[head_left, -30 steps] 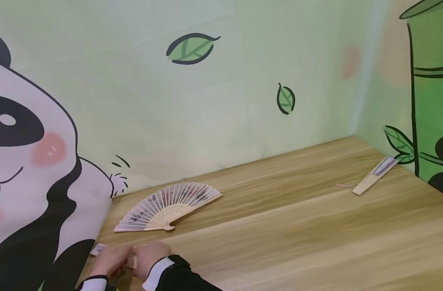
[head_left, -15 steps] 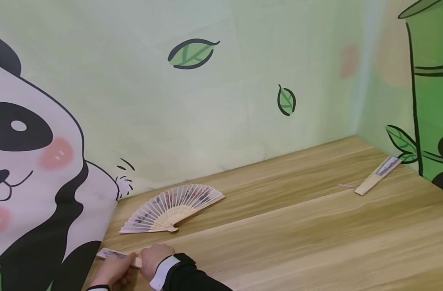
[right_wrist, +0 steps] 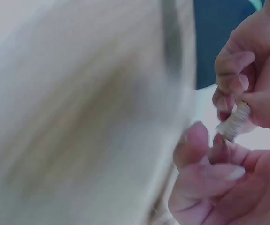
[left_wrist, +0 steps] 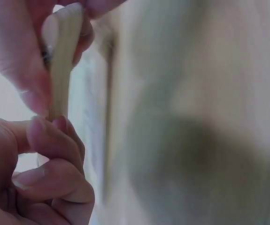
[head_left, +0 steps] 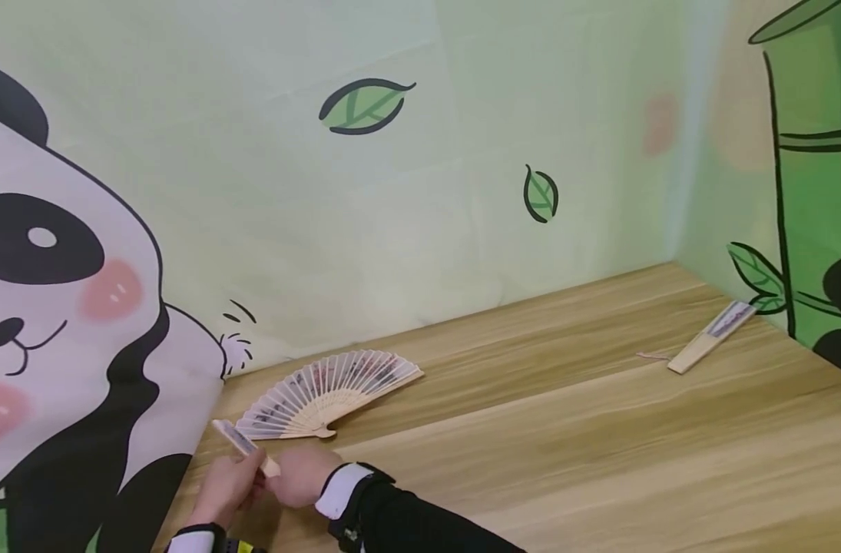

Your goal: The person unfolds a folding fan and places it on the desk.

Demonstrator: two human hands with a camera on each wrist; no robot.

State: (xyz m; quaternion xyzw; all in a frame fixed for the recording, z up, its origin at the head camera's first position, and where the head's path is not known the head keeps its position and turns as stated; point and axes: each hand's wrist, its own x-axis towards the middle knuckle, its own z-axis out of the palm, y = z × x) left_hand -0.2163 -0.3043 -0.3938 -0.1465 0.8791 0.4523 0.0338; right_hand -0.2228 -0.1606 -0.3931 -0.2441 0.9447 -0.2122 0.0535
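A folded hand fan point(head_left: 235, 438) with a pale wooden handle and a printed section is held in both hands, raised at a slant near the table's left edge. My left hand point(head_left: 228, 482) pinches it around the middle, thumb on top. My right hand point(head_left: 306, 472) grips its handle end. In the left wrist view the pale stacked ribs of the folded fan point(left_wrist: 62, 65) run between the fingers of the two hands. The right wrist view shows the rib ends of the folded fan point(right_wrist: 235, 123) between the fingertips.
Just beyond the hands an open fan point(head_left: 337, 395) lies spread on the wooden table point(head_left: 531, 445). Another folded fan point(head_left: 712, 336) with a pink cord lies at the right edge. A wall sheet point(head_left: 448, 253) printed with a panda and leaves rises behind the table.
Both hands have lifted the folded fan up and to the right from the table's left edge. Its printed end now points up toward the open fan.
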